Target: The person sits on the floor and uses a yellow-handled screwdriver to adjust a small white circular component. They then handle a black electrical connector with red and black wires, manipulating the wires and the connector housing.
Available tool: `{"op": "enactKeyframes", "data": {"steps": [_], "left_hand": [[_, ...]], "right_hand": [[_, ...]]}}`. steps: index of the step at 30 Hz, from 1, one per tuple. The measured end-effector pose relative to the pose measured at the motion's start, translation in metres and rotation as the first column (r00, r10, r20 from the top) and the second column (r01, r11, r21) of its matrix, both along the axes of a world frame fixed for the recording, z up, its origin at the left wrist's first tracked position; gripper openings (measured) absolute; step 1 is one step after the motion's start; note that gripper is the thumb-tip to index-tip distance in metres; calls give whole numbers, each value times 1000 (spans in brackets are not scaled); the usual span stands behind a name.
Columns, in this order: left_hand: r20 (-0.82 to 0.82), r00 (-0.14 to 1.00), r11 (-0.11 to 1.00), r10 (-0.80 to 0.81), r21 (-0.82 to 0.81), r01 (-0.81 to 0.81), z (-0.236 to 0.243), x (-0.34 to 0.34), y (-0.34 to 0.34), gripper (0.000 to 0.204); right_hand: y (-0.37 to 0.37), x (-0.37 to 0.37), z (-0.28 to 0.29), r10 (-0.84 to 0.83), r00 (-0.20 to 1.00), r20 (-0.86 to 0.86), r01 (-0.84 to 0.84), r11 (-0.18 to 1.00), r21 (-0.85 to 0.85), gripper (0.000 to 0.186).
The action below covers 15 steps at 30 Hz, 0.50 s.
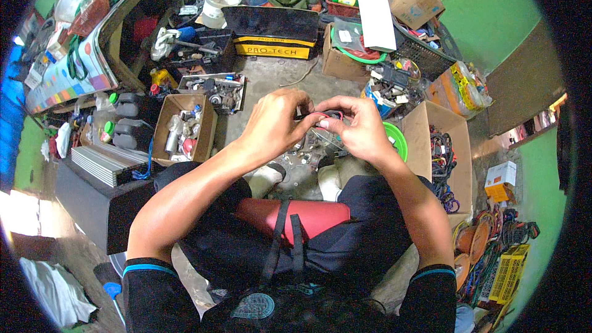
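Both hands meet in front of me, above the floor between my feet. A small bundle of red and black wires runs between them. My left hand is closed, its thumb and fingers pinching the wires from the left. From the right, my right hand pinches the same wires between thumb and curled fingers. The wire ends and whatever they join are partly hidden by the fingers. Beneath the hands, small loose parts lie scattered on the grey floor.
An open carton of mixed parts stands left, near a black box bearing a ribbed metal piece. A carton of cables and a green basin are right. A black-and-yellow toolbox sits ahead.
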<state>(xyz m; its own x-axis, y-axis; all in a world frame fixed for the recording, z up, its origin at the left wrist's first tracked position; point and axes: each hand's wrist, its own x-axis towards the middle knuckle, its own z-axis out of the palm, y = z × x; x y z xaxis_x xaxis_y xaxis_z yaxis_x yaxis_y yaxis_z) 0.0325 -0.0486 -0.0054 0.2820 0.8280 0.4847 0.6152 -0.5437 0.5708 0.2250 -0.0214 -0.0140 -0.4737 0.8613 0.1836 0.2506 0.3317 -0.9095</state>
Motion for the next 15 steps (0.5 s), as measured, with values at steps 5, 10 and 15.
{"op": "enactKeyframes", "data": {"steps": [5,10,15], "left_hand": [[-7,1000,1000,12,-14,-12,-7,5,0,15],[148,982,967,116,-243,-78,-8,12,0,13],[428,891,960,152,-280,-29,-7,11,4,13]], "right_hand": [[2,-2,-6,-85,995,-46,85,996,-6,14],[3,-2,-6,-94,972,-217,85,995,-53,23],[2,-7,9,-71,939,-336,-12,971,-239,43]]}}
